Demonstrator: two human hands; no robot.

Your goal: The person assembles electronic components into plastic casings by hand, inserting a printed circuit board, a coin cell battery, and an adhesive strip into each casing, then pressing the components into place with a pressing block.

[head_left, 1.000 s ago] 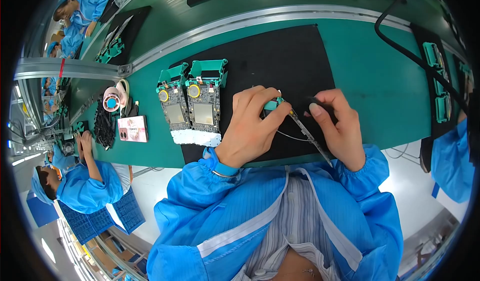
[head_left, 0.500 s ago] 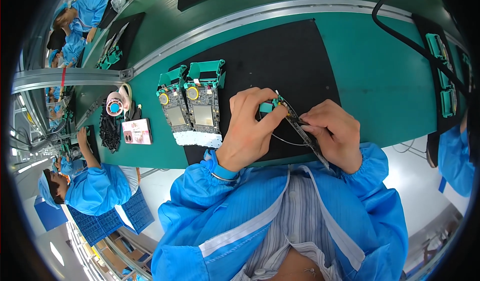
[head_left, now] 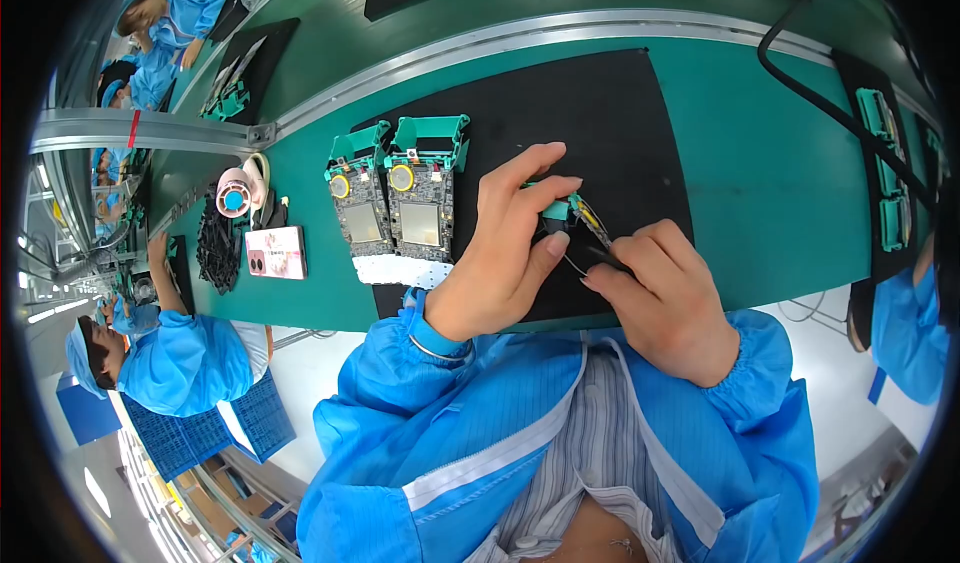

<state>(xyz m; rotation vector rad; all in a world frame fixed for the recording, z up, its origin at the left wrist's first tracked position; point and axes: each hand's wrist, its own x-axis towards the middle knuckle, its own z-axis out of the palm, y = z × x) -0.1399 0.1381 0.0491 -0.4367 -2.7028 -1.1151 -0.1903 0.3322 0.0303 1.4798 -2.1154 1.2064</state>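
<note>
A circuit board [head_left: 592, 219] with a green plastic bracket [head_left: 557, 210] at its far end is held tilted, nearly edge-on, above the black mat. My left hand [head_left: 490, 258] has its thumb and a finger around the bracket end, while the index finger stretches out past it. Closed on the board's near part is my right hand [head_left: 672, 303], whose fingers hide much of it. A thin wire [head_left: 574, 264] curves between the two hands. Left of them lie two similar circuit boards [head_left: 420, 225] [head_left: 362, 221], side by side, each with a green bracket and a white lower end.
The black mat [head_left: 590, 103] covers part of the green table [head_left: 770, 163]. Farther left are a pink phone [head_left: 277, 253], a small pink fan [head_left: 235, 200] and a black heap [head_left: 216, 248]. A metal rail [head_left: 560, 25] runs behind, a black cable [head_left: 810, 88] hangs right. Co-workers sit at left and right.
The board has turned in my hands. My left index finger has lifted and straightened away from the bracket. My right hand has shifted slightly nearer and its fingers have curled further over the board.
</note>
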